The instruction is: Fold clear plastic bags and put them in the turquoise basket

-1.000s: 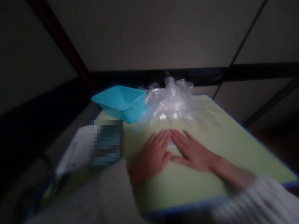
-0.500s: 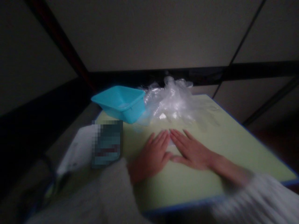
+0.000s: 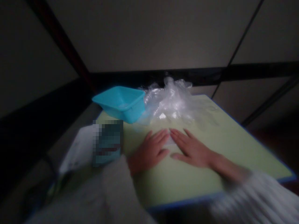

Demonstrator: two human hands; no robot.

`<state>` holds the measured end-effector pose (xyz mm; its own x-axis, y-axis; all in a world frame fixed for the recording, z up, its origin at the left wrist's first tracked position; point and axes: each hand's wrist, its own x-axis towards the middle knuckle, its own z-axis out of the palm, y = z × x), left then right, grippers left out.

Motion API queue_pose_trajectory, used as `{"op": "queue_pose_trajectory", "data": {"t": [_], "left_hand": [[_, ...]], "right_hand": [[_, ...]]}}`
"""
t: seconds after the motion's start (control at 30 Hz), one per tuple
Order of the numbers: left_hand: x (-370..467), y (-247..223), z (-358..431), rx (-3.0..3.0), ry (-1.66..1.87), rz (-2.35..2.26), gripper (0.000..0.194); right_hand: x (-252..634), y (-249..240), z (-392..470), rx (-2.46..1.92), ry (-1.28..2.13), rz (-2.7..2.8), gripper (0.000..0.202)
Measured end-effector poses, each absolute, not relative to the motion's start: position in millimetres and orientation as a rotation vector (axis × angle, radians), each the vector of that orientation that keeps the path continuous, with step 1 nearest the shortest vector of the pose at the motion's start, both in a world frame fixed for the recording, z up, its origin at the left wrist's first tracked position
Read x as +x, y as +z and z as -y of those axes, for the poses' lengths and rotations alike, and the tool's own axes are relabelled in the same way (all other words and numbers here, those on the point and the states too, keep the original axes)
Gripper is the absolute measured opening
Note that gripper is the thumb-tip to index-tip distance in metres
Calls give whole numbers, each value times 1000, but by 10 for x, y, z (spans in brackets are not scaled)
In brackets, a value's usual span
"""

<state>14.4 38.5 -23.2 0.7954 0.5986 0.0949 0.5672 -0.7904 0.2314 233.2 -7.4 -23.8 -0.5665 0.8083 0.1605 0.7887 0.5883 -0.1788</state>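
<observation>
Both hands lie flat, palms down, near the middle of the yellow-green tabletop (image 3: 187, 186). My left hand (image 3: 151, 152) has its fingers stretched out and its thumb apart. Beside it, my right hand (image 3: 192, 151) is spread in the same way, its fingertips almost meeting the left ones. Between and partly under the fingers shows a small pale, thin, flat piece (image 3: 170, 142). Most of it is covered, and its kind cannot be made out.
A heap of clear plastic bags (image 3: 174, 101) lies beyond the hands. To its left stands a turquoise plastic basin (image 3: 133, 109). A blurred-out dark box-like item (image 3: 108, 143) and a white sheet-like thing (image 3: 78, 147) are at the left. A panelled wall (image 3: 154, 34) rises behind the table.
My left hand has shifted slightly up and left, its thumb now further from the right thumb. A little more of the pale flat piece shows. My right hand has barely moved.
</observation>
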Motion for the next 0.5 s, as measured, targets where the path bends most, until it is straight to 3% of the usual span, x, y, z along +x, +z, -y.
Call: {"op": "queue_pose_trajectory", "data": {"t": [0.23, 0.4, 0.5], "left_hand": [[107, -301, -431, 2696, 320, -905, 73], [99, -294, -430, 2674, 400, -912, 75], [101, -247, -400, 2731, 364, -903, 68]], "right_hand": [[2434, -189, 40, -1204, 312, 2446, 68], [2503, -177, -1, -1082, 107, 2387, 28], [2526, -182, -29, -986, 1, 2398, 23]]}}
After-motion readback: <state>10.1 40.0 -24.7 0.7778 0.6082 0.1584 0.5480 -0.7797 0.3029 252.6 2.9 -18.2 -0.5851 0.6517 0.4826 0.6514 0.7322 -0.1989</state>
